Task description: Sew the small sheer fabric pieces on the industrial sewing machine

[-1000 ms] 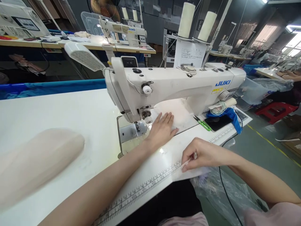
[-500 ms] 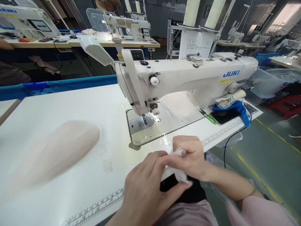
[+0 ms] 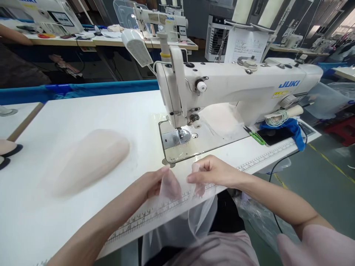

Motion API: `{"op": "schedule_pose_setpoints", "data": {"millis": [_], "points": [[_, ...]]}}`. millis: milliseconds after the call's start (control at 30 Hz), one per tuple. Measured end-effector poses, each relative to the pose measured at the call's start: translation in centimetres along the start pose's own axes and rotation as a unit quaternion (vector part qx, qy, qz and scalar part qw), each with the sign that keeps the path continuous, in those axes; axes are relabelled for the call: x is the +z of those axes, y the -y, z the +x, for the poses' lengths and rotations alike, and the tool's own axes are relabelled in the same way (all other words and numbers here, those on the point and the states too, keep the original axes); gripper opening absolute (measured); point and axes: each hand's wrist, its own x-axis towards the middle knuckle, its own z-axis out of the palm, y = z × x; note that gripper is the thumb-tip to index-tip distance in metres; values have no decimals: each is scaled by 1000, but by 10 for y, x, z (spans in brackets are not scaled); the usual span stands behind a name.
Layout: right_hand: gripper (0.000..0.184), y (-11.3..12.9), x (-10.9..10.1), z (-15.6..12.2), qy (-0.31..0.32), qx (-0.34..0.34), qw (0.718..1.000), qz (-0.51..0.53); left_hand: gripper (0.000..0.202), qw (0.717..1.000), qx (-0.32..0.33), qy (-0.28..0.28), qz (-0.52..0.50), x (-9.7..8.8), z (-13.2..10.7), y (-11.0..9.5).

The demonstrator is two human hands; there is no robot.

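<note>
Pinching the sheer fabric (image 3: 177,221) with left hand (image 3: 156,181) and right hand (image 3: 212,171), thumbs against fingers, I have it hanging at the near edge of the table (image 3: 138,114), probably so it spreads between them.

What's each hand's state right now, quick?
Left hand: closed, pinching sheer white fabric between thumb and fingers.
Right hand: closed, also pinching sheer white fabric between thumb and fingers.

Green-handled snips (image 3: 257,138) lie beside a black phone (image 3: 273,137) and blue cloth (image 3: 297,135); a red stool (image 3: 343,130) stands at right.
</note>
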Motion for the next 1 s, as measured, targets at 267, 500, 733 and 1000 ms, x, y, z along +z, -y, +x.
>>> {"op": "schedule_pose_setpoints", "data": {"millis": [267,500,733,1000], "points": [[40,13,-19,25,5,29,996,-84,23,997,55,-33,44,2,33,-10],[13,26,-55,39,13,-28,971,-237,24,998,24,-39,41,-14,43,-7],[7,29,-56,54,28,15,975,-219,18,977,39,-148,146,-12,52,-4],[7,4,-45,55,-121,-213,899,-364,12,865,194,-317,337,-7,48,21]]}}
